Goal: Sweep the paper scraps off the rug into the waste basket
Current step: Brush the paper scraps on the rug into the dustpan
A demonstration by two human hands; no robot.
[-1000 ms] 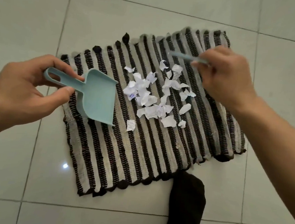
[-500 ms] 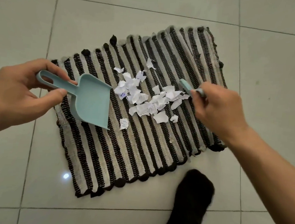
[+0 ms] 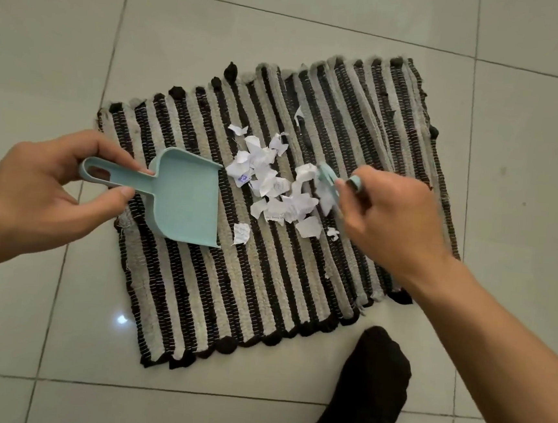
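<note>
Pale tiled floor [image 3: 59, 310] w/ a black & cream striped rug [image 3: 230, 291] on it. Left hand [image 3: 41, 190] has fingers [image 3: 122, 193] pinched on the handle of a light blue dustpan [image 3: 186, 199], mouth facing the paper scraps [image 3: 273, 187] mid-rug. Right hand [image 3: 395, 221] fingers wrapped round a small blue brush [image 3: 327, 182], blurry, touching the pile's right edge. Black sock [image 3: 371, 378] at bottom.

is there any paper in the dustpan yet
No, the dustpan in the left hand is bare inside, and the paper scraps all lie on the rug.
</note>
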